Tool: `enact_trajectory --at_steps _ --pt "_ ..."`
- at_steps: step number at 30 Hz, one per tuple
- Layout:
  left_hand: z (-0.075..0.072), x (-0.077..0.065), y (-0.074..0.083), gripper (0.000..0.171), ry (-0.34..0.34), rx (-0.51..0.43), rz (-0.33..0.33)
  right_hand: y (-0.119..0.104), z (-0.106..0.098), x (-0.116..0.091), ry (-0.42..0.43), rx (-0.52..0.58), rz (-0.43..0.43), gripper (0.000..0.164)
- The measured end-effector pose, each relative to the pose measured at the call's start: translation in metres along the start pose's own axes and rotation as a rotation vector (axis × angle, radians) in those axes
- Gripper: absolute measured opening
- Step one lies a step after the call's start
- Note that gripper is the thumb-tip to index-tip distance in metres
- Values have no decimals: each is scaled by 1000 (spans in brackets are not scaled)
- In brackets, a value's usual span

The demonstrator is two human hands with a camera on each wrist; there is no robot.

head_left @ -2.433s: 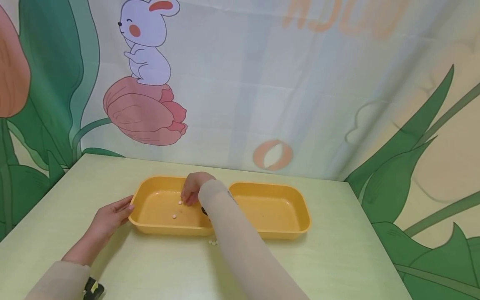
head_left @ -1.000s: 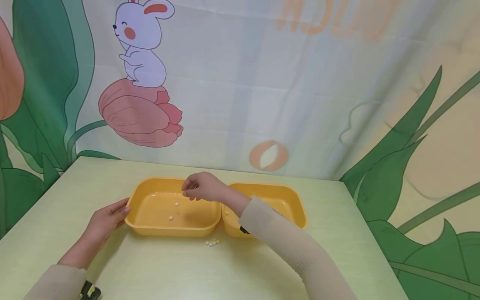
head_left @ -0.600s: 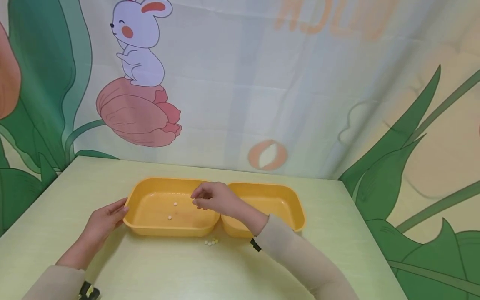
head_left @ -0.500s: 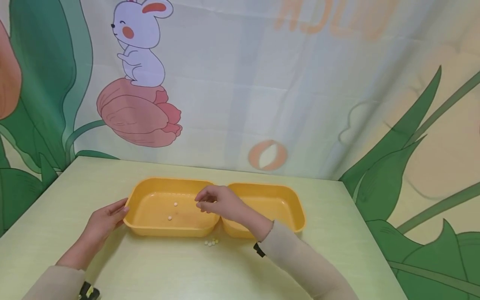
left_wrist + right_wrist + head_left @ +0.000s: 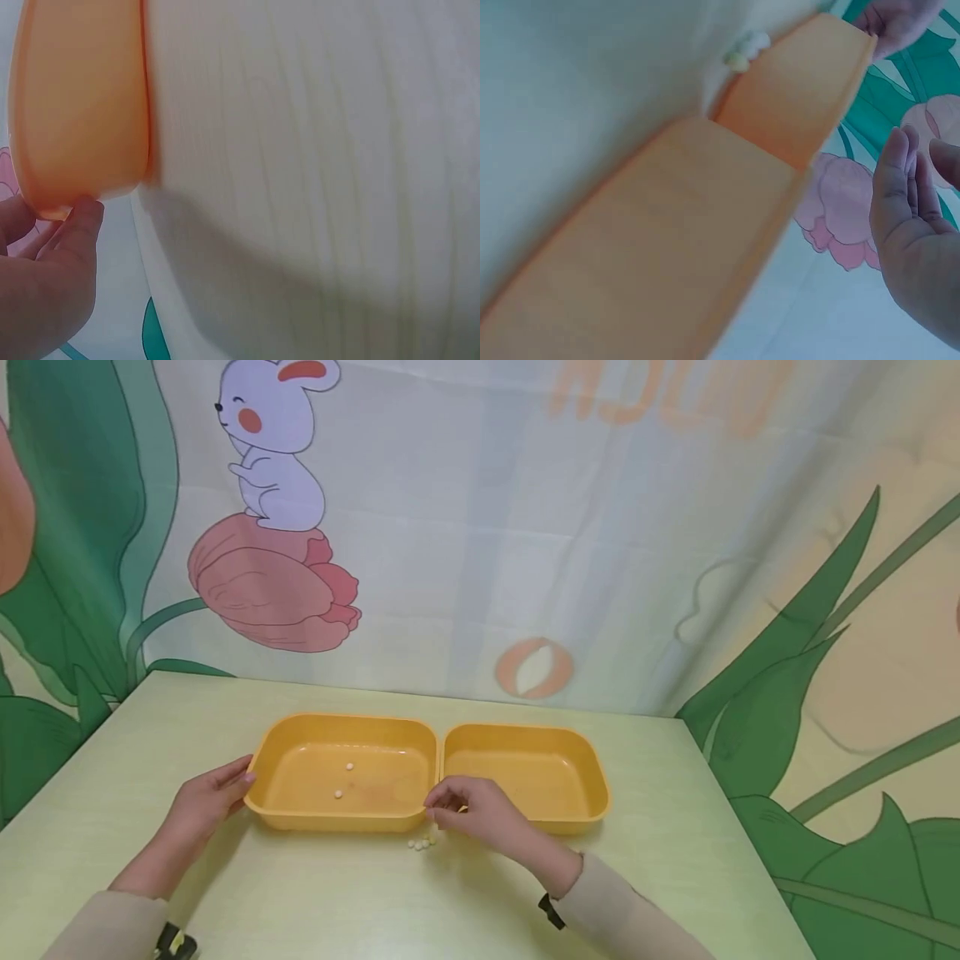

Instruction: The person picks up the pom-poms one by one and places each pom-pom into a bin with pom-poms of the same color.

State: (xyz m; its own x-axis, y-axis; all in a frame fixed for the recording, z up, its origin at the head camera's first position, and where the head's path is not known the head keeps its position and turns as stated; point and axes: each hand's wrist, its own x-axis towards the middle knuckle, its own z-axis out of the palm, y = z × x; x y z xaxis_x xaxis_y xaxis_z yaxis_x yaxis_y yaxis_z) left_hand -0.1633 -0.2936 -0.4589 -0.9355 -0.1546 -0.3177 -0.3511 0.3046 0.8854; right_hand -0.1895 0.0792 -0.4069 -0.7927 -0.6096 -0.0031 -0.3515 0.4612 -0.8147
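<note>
Head view: at the bottom edge come the left sleeve (image 5: 105, 927) and the right sleeve (image 5: 618, 910), both beige, with a small black device (image 5: 176, 941) at the left cuff and a second black device (image 5: 551, 912) at the right one. Just in front of the trays, a short cluster of small round beads (image 5: 418, 847), white with some yellow, lies on the pale table (image 5: 360, 902). The right hand (image 5: 483, 814) hovers close above them, near where the trays' front corners meet; its fingers are loosely bent, and the right wrist view shows thumb and fingertips standing apart. The left hand (image 5: 206, 802) grips the outer end of the left tray (image 5: 333, 821), thumb at the rim and fingers against the outside of the wall, as the left wrist view also shows. Two pale beads (image 5: 349, 767) lie on that tray's floor, well apart from the cluster. The right tray (image 5: 577, 825), equally yellow, stands end to end with it; whether the two touch I cannot tell. Behind the table hangs a printed backdrop (image 5: 450, 510): a white rabbit (image 5: 273, 452) on a pink tulip (image 5: 262, 585), an orange oval (image 5: 510, 670), and large green leaves (image 5: 780, 718) at both sides.
</note>
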Motion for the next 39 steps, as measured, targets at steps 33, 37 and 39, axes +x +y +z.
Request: enact_trajectory --at_steps 33,37,39 --pt "-1 1 2 63 -2 18 -26 43 37 -6 -77 -283 138 35" --pt "-1 1 3 63 -6 16 -24 45 38 -4 -70 -284 124 30" --pt "0 1 2 63 -8 14 -25 46 39 -3 -66 -295 116 27"
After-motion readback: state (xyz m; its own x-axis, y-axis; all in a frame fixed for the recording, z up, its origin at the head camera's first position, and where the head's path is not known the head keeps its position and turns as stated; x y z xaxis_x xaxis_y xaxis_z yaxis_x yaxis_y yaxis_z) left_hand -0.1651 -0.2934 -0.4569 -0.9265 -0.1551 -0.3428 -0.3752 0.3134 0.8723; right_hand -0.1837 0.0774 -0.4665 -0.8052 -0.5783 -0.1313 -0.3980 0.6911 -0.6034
